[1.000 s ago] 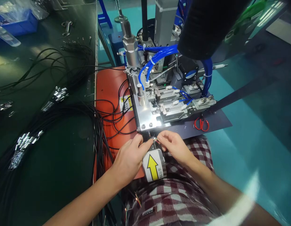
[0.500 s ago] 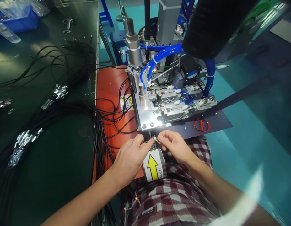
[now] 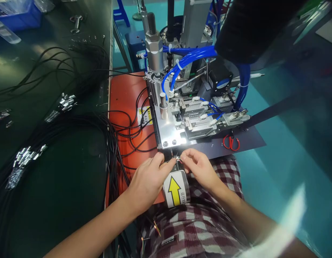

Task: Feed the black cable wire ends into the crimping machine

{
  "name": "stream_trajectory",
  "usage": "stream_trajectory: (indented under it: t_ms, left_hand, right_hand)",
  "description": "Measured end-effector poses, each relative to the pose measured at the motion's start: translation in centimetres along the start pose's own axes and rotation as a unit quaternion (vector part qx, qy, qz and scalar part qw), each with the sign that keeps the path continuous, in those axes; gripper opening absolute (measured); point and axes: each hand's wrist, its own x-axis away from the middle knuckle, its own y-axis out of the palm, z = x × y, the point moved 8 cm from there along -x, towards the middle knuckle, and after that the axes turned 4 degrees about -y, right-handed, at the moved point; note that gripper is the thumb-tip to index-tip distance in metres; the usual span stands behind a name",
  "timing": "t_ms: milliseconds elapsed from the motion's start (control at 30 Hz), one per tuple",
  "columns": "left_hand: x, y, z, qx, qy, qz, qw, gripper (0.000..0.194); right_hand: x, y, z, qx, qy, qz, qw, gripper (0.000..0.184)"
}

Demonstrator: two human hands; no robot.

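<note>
My left hand (image 3: 148, 179) and my right hand (image 3: 196, 166) meet just below the front edge of a metal machine plate (image 3: 168, 141). Both pinch the thin coloured wire ends (image 3: 177, 158) of a black cable between thumb and fingers. Under the hands sits a rounded white part with a yellow arrow label (image 3: 174, 189). The machine (image 3: 192, 107) behind has blue air hoses, a silver cylinder and clamps.
An orange mat (image 3: 125, 96) carries loops of black cable (image 3: 133, 132). A large bundle of black cables with metal ends (image 3: 28, 154) lies on the dark green bench at left. Red-handled scissors (image 3: 230, 142) rest on a dark sheet to the right. A blue bin (image 3: 15, 16) stands far left.
The hands stay pinched together at the same spot; the view has shifted slightly, and the fingers have made only tiny movements on the wire ends.
</note>
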Motion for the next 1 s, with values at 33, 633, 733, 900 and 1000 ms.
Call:
stream_trajectory:
  t_ms: [33,633,733,900,1000]
  left_hand:
    - [-0.03,0.01,-0.01,0.0,0.001,0.002,1.0,0.036]
    - [-0.15,-0.47,-0.58,0.094,0.0,0.017,0.995,0.033]
    - [-0.07,-0.37,-0.6,0.103,0.005,0.022,0.994,0.033]
    - [-0.06,-0.28,-0.53,0.103,0.007,0.019,0.994,0.034]
    - [-0.09,-0.39,-0.45,0.108,0.009,0.017,0.994,0.034]
  right_hand:
    - [0.09,-0.03,0.07,0.004,0.0,0.011,1.0,0.026]
    - [-0.17,0.23,0.18,-0.01,0.016,-0.018,1.0,0.032]
    - [0.05,0.07,-0.03,0.022,0.005,-0.002,1.0,0.028]
    - [0.27,-0.21,-0.38,0.067,-0.012,0.021,0.997,0.02]
    - [0.12,-0.08,-0.05,0.034,0.008,0.011,0.999,0.023]
